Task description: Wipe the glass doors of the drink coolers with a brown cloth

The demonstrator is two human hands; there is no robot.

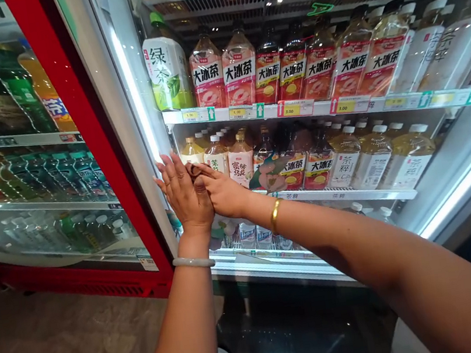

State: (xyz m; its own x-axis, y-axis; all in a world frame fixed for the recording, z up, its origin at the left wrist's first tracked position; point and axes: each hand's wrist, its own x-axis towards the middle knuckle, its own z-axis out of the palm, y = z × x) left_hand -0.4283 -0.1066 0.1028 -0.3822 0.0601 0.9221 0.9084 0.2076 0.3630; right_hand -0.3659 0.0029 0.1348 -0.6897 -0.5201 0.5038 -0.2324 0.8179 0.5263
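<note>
My left hand (186,194) is raised with its fingers stretched and spread, near the left side of the lit drinks fridge's glass front (240,264). A pale bangle (193,262) circles that wrist. My right hand (228,194) comes across from the right and meets the left one at its thumb. Its fingers are bent around a small dark brown thing (194,169), mostly covered, whose kind I cannot make out. A gold bracelet (276,216) is on the right wrist. Just behind the hands stand bottled teas, among them a peach-labelled bottle (241,161).
Large tea bottles (239,67) line the upper shelf above price tags (294,108). Pale-labelled bottles (372,159) stand lower right. A red-framed fridge (91,133) with drinks adjoins on the left. Brown floor (88,346) lies below. Cartoon decals (271,174) show before the lower shelf.
</note>
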